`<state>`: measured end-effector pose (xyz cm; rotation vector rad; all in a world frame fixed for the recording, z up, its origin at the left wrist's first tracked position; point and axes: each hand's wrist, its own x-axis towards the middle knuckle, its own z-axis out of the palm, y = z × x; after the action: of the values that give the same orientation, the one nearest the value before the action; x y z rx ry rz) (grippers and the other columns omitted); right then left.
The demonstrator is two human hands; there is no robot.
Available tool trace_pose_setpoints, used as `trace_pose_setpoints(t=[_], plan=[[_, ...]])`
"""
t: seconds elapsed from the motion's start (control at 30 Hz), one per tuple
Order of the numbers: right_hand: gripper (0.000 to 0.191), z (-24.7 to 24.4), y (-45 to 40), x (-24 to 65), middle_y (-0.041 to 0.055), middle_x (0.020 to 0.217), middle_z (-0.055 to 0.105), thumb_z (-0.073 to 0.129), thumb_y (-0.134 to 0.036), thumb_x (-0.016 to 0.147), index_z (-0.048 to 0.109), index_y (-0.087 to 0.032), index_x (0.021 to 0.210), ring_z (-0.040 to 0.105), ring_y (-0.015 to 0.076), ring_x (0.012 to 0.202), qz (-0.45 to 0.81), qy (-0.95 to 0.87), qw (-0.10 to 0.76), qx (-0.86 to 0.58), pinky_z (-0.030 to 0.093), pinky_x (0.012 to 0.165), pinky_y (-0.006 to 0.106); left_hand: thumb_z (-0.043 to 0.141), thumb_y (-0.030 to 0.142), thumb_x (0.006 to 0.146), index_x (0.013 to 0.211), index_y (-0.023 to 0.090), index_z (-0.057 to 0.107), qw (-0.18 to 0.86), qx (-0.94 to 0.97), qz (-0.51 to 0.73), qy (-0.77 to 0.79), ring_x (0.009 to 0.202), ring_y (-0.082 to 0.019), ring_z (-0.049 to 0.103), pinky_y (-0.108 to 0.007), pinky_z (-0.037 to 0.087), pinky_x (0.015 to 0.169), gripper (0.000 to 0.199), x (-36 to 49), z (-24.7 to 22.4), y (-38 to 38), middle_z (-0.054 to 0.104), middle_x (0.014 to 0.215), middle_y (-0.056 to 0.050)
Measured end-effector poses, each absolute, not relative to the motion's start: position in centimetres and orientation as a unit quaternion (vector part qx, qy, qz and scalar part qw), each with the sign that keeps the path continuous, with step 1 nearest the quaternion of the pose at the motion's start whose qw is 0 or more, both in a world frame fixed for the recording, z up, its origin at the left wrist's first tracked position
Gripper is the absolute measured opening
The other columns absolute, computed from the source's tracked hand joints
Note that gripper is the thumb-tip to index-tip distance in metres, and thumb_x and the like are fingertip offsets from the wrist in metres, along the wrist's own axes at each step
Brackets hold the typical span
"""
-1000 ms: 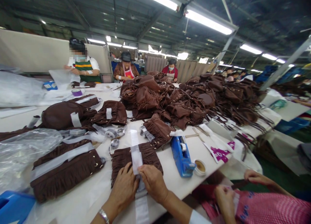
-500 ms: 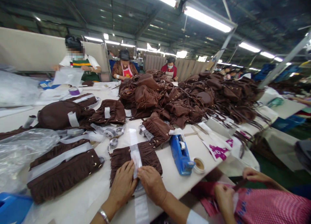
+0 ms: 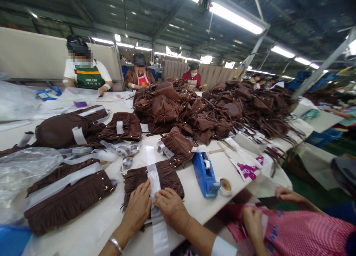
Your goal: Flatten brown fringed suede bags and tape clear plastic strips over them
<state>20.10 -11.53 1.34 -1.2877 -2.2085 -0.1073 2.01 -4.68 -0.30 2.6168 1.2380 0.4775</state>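
Note:
A dark brown fringed bag panel point(image 3: 169, 180) lies flat on the table in front of me. Across its middle runs a whitish translucent strip point(image 3: 153, 174), which carries on past the near edge onto the tabletop. My left hand point(image 3: 138, 201) rests on the panel at the strip's left side, fingers stretched out flat. From the right, my right hand point(image 3: 172, 208) presses its fingertips at the strip's edge, fingers extended and slightly bent. Both thumbs are mostly hidden. Right of the panel stands a blue tape dispenser point(image 3: 205, 176) beside a small roll of tape point(image 3: 226, 186).
Another brown fringed bag point(image 3: 66, 196) with a whitish strip lies left, near clear plastic bags point(image 3: 27, 170). A large heap of brown bags point(image 3: 178, 111) fills the table's far side. A co-worker's hands point(image 3: 254, 222) are close at right; several people sit across the table.
The view has shifted slightly. My hands stay on the panel at the strip, nearly unmoved. Across the table, the co-worker at left has lowered a raised plastic sheet to the tabletop.

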Motion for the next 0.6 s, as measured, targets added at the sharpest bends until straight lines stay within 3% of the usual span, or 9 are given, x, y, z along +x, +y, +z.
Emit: trace_pose_setpoints(t=[0.33, 0.43, 0.53, 0.6], plan=[[0.019, 2.2, -12.2, 20.2, 0.0096, 0.126, 0.065, 0.056, -0.017, 0.090, 0.060, -0.018, 0.107, 0.053, 0.0227, 0.121, -0.018, -0.843, 0.232, -0.486, 0.036, 0.109, 0.043, 0.040, 0.020, 0.092, 0.150, 0.015, 0.019, 0.113, 0.857, 0.260, 0.430, 0.145, -0.025, 0.030, -0.047, 0.039, 0.109, 0.061, 2.7, 0.1, -5.0, 0.027, 0.159, -0.017], [0.016, 2.9, -12.4, 20.3, 0.0102, 0.124, 0.065, 0.054, -0.024, 0.093, 0.060, -0.018, 0.106, 0.052, 0.0227, 0.121, -0.020, -0.846, 0.223, -0.484, 0.036, 0.108, 0.041, 0.040, 0.018, 0.091, 0.145, 0.020, 0.031, 0.123, 0.856, 0.266, 0.426, 0.142, -0.025, 0.035, -0.046, 0.042, 0.105, 0.054, 2.8, 0.9, -5.2, 0.030, 0.156, -0.015], [0.020, 3.5, -12.5, 20.4, 0.0109, 0.121, 0.065, 0.054, -0.033, 0.095, 0.060, -0.018, 0.106, 0.052, 0.0227, 0.121, -0.026, -0.852, 0.215, -0.476, 0.038, 0.106, 0.041, 0.041, 0.019, 0.092, 0.127, 0.027, 0.053, 0.132, 0.872, 0.234, 0.409, 0.134, -0.025, 0.045, -0.047, 0.044, 0.102, 0.038, 2.5, 1.2, -5.0, 0.041, 0.149, -0.008], [0.024, 3.8, -12.6, 20.6, 0.0109, 0.121, 0.064, 0.053, -0.037, 0.095, 0.059, -0.017, 0.108, 0.051, 0.0226, 0.121, -0.029, -0.857, 0.208, -0.470, 0.038, 0.106, 0.040, 0.042, 0.021, 0.092, 0.118, 0.028, 0.059, 0.137, 0.876, 0.226, 0.404, 0.129, -0.024, 0.049, -0.045, 0.045, 0.100, 0.032, 2.3, 1.1, -4.8, 0.050, 0.142, -0.007]])
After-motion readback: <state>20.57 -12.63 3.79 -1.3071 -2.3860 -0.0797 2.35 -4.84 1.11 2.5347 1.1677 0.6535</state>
